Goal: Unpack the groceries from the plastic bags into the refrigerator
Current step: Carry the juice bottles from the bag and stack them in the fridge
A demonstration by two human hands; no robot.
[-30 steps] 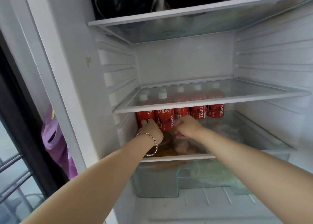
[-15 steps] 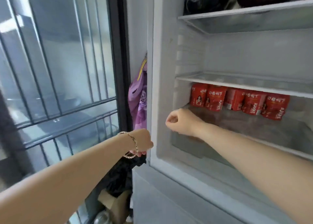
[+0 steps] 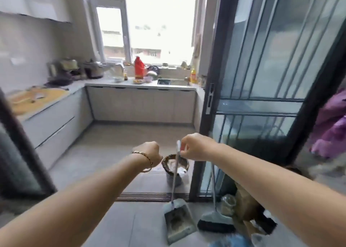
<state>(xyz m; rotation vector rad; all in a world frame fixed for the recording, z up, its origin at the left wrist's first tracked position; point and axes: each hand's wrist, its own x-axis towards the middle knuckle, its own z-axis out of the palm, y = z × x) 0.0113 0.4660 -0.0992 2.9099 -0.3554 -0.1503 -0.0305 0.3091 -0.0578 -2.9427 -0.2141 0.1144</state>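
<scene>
The refrigerator is out of view; I face the kitchen doorway. My left hand, a bracelet on its wrist, is held out in front with fingers curled and nothing in it. My right hand hangs beside it at the same height, also curled into a loose fist with nothing visible in it. The top of a dustpan handle shows just left of the right hand, apparently behind it rather than gripped. A blurred blue bag-like thing lies at the bottom edge.
A dustpan and a broom stand on the floor by the dark sliding door frame. A lined bin sits in the doorway. A purple bag hangs at the right. Counters run along the left and back walls.
My view has swung left from the refrigerator shelves to the kitchen doorway. Both hands have pulled out of the refrigerator and now hang curled in front of me.
</scene>
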